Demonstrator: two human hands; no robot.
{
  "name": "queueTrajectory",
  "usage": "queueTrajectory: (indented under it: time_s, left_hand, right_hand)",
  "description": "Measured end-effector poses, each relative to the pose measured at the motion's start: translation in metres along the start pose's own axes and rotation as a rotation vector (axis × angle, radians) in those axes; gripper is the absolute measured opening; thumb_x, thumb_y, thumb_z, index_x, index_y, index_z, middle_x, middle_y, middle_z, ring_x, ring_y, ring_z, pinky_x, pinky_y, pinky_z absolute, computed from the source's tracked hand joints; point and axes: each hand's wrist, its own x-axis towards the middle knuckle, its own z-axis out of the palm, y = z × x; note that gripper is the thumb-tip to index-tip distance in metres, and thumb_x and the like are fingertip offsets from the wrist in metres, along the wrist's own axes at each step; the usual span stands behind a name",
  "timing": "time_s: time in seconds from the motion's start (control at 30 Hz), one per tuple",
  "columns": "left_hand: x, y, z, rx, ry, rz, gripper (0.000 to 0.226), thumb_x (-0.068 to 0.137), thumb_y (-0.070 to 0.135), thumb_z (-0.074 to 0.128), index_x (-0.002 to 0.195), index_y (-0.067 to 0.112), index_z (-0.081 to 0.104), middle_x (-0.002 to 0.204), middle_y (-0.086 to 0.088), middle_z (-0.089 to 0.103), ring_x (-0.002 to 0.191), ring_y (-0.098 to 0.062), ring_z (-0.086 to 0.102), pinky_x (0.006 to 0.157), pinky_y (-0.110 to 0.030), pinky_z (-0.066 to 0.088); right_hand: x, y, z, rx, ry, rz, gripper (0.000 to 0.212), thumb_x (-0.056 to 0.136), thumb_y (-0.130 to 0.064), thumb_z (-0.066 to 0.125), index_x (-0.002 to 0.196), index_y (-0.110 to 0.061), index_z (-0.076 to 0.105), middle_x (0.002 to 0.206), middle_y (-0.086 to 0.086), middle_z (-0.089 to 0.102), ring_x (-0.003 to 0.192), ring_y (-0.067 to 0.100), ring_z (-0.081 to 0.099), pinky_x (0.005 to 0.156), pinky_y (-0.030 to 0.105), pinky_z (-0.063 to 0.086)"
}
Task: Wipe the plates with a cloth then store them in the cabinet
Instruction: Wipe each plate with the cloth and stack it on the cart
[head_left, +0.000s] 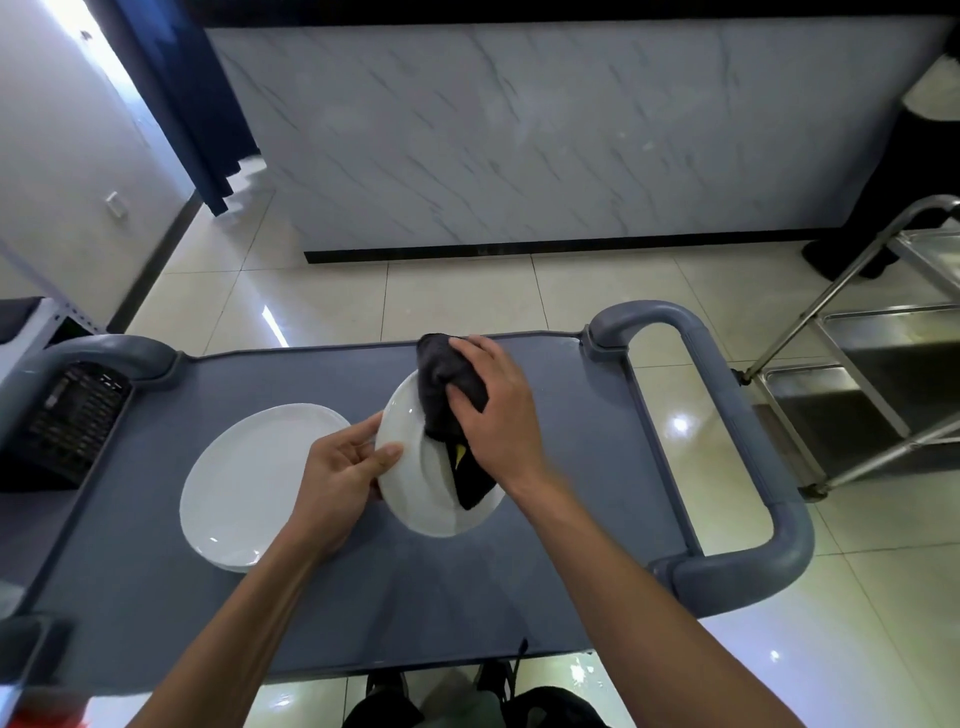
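Observation:
My left hand grips the left rim of a white plate, thumb on its face, holding it tilted above the grey cart top. My right hand holds a dark grey cloth bunched against the plate's upper face. A black corner of the cloth with a yellow tag hangs over the plate's lower right. To the left, a small stack of white plates lies flat on the cart.
The cart has a grey loop handle on the right and another on the left beside a black basket. A steel trolley stands at the right. A marble-faced counter rises beyond the tiled floor.

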Motion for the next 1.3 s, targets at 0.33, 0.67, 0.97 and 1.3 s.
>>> queueTrajectory:
  time_s: [0.33, 0.67, 0.97, 1.3]
  left_hand:
    - [-0.003, -0.002, -0.012, -0.256, 0.238, -0.084, 0.032, 0.088, 0.004, 0.064, 0.117, 0.014, 0.074, 0.094, -0.016, 0.074, 0.074, -0.025, 0.064, 0.059, -0.03, 0.056]
    - [0.009, 0.005, -0.021, -0.348, 0.389, -0.049, 0.03, 0.099, 0.003, 0.052, 0.125, 0.009, 0.066, 0.099, -0.002, 0.075, 0.082, -0.019, 0.069, 0.064, -0.032, 0.06]
    - [0.02, 0.015, -0.011, -0.436, 0.43, -0.029, 0.037, 0.1, 0.002, 0.051, 0.135, 0.009, 0.061, 0.123, -0.011, 0.068, 0.098, -0.028, 0.068, 0.077, -0.041, 0.063]
    - [0.019, 0.018, -0.012, -0.386, 0.468, -0.037, 0.036, 0.099, 0.004, 0.055, 0.133, 0.012, 0.064, 0.124, -0.017, 0.069, 0.098, -0.033, 0.068, 0.082, -0.047, 0.06]
  right_hand:
    - [0.037, 0.007, -0.013, 0.069, 0.049, 0.156, 0.042, 0.09, -0.019, 0.068, 0.132, -0.017, 0.062, 0.129, -0.001, 0.061, 0.118, 0.013, 0.056, 0.106, 0.027, 0.043]
    - [0.001, 0.021, 0.002, 0.239, 0.014, 0.305, 0.052, 0.085, -0.032, 0.075, 0.133, -0.031, 0.056, 0.121, -0.014, 0.063, 0.107, -0.003, 0.057, 0.089, 0.006, 0.041]
    - [-0.024, -0.004, 0.031, 0.085, 0.058, 0.115, 0.067, 0.086, -0.03, 0.075, 0.146, -0.026, 0.045, 0.149, -0.009, 0.04, 0.132, 0.009, 0.037, 0.109, 0.006, 0.018]
    - [-0.042, -0.013, 0.047, -0.028, -0.023, -0.124, 0.058, 0.093, -0.023, 0.068, 0.147, -0.025, 0.048, 0.152, 0.001, 0.04, 0.135, 0.023, 0.039, 0.113, 0.044, 0.037]
